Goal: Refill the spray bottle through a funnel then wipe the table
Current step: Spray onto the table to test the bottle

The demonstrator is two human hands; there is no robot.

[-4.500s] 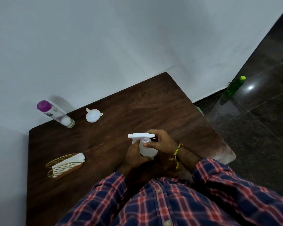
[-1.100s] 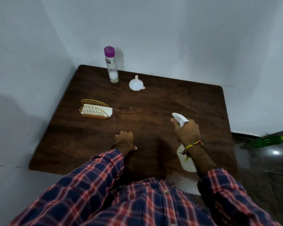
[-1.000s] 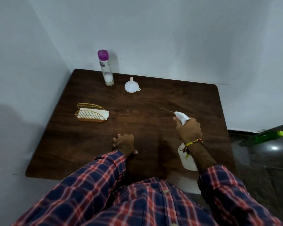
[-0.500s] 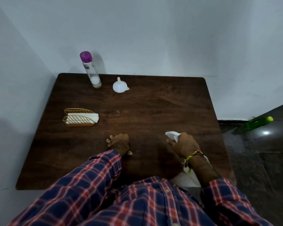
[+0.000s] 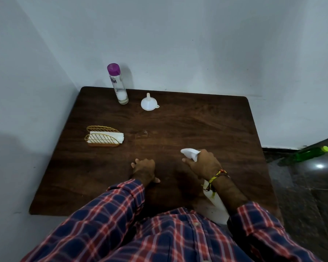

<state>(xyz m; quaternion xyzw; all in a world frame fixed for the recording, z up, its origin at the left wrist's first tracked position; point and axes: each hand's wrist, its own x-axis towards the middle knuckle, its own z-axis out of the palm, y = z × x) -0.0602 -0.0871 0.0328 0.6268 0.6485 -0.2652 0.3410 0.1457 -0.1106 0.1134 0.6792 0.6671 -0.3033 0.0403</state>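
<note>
My right hand (image 5: 203, 163) is closed on the white spray head (image 5: 190, 154), held just above the brown table (image 5: 197, 125) at front right. A white shape that looks like the spray bottle's body (image 5: 214, 202) shows under my right forearm near the front edge, mostly hidden. My left hand (image 5: 144, 167) rests on the table at front centre, fingers curled, holding nothing. The white funnel (image 5: 149, 104) sits mouth-down at the back. Beside it, to the left, stands a clear refill bottle with a purple cap (image 5: 118, 86).
A gold wire holder with white napkins (image 5: 103, 138) stands at the left of the table. Walls close off the table's back and left sides. A green bottle (image 5: 309, 154) lies on the dark floor to the right.
My right hand has drawn the spray head back toward me. My left hand has stayed resting on the table. The view has swung to face the table squarely.
</note>
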